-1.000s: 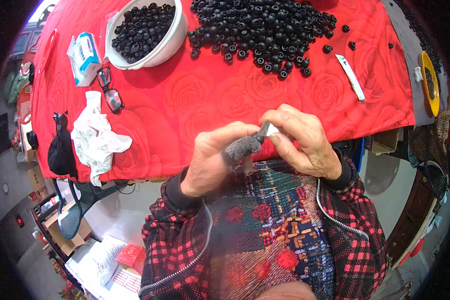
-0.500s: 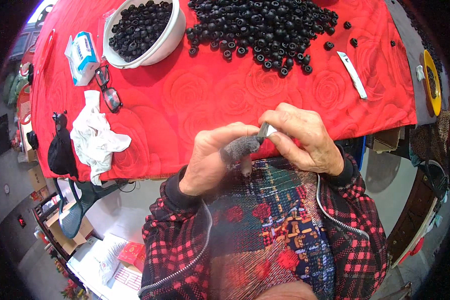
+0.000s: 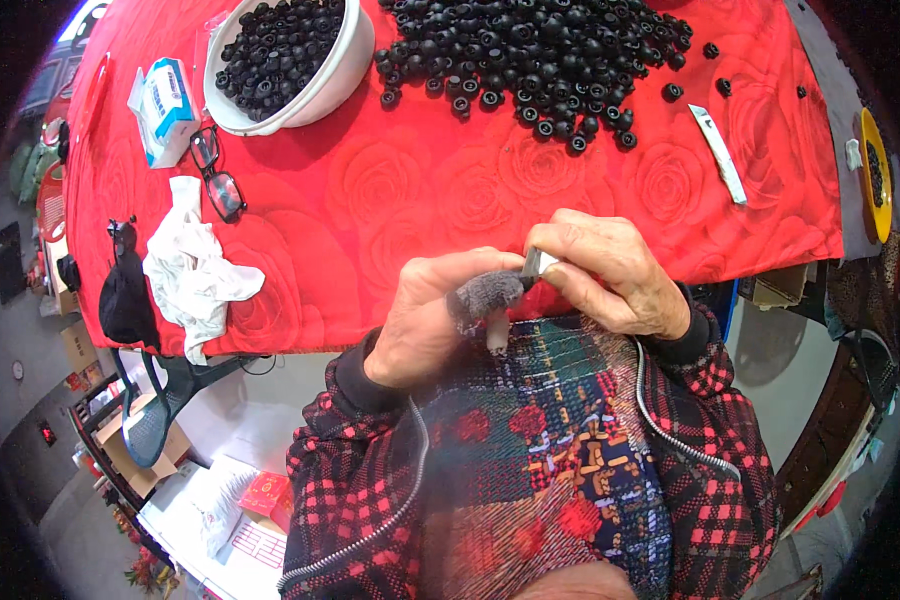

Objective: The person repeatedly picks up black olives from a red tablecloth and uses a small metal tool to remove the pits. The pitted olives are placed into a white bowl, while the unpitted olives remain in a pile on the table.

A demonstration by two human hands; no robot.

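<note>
Close together over the table's near edge, both my hands meet in front of my body. Fingers of my left hand [image 3: 425,315], one of them in a grey knitted finger sleeve [image 3: 489,296], pinch a small black piece [image 3: 528,284], mostly hidden. My right hand [image 3: 615,275] is closed on a short flat metal blade [image 3: 532,262] with a white part [image 3: 545,263] at the fingertips. The blade's end touches or nearly touches the black piece. Beyond, a big heap of small round black plastic pieces [image 3: 530,60] lies on the table.
The red rose-patterned tablecloth [image 3: 390,190] covers the table. A white bowl [image 3: 345,85] of black pieces stands far left, near a tissue pack [image 3: 165,110], glasses [image 3: 220,180], a white cloth [image 3: 195,265] and a black mask [image 3: 128,295]. Right are a white strip [image 3: 718,155] and a yellow dish [image 3: 882,215].
The view has shifted slightly, so everything sits a little differently in the picture. My hands keep nearly the same pose, with the blade still against or close to the black piece.
</note>
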